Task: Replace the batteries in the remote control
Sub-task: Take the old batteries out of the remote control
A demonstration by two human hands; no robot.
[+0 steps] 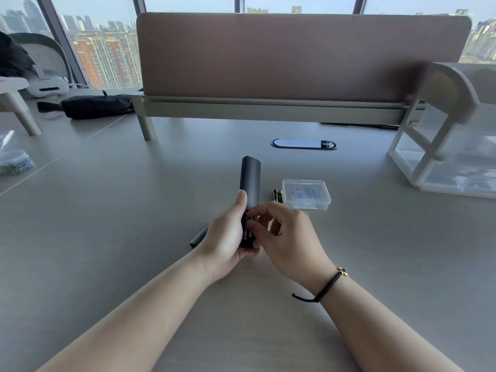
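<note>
My left hand grips a long black remote control, held back side up and pointing away from me. Its lower end shows an open battery bay, where the fingertips of my right hand pinch at a battery; that battery is mostly hidden by the fingers. The black battery cover lies on the grey desk just left of my left hand. Two dark batteries with gold ends lie side by side next to a small clear plastic case.
A brown partition screen stands across the back of the desk, with an oval cable port in front of it. A white and clear organiser sits at the right. A round clear jar and a black folded umbrella are at the left.
</note>
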